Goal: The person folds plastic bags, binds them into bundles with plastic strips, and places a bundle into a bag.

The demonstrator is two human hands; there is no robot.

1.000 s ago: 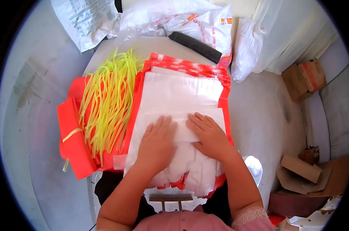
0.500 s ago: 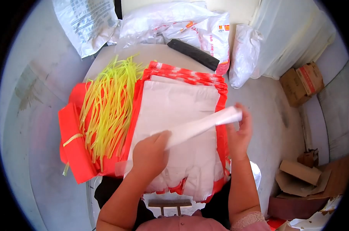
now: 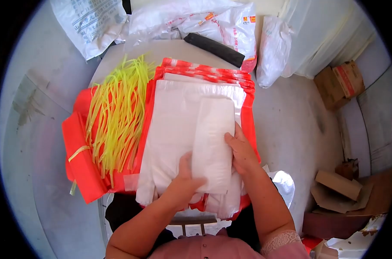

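Note:
A folded bundle of white plastic bags (image 3: 213, 138) lies lengthwise over a stack of flat white plastic bags (image 3: 174, 112), whose edges show red. My right hand (image 3: 242, 149) grips the bundle's right edge, with the thumb on top and the other fingers partly hidden. At its lower left edge is my left hand (image 3: 188, 179), fingers apart and slightly blurred, the thumb over the bundle. To the left, yellow plastic ties (image 3: 120, 116) are spread over red bags. A folded red bundle (image 3: 81, 157) there has a pale tie round it.
A black roll (image 3: 214, 50) lies on the table's far side, before white printed sacks (image 3: 196, 21). Another white sack (image 3: 274, 52) stands right of them. Cardboard boxes (image 3: 339, 84) are on the floor at right, with an opened carton (image 3: 341, 190) nearer me.
The white bundle has turned from a slanted strip held between both hands to lying upright and broad on the stack. My right hand has come down and left; my left hand has moved right.

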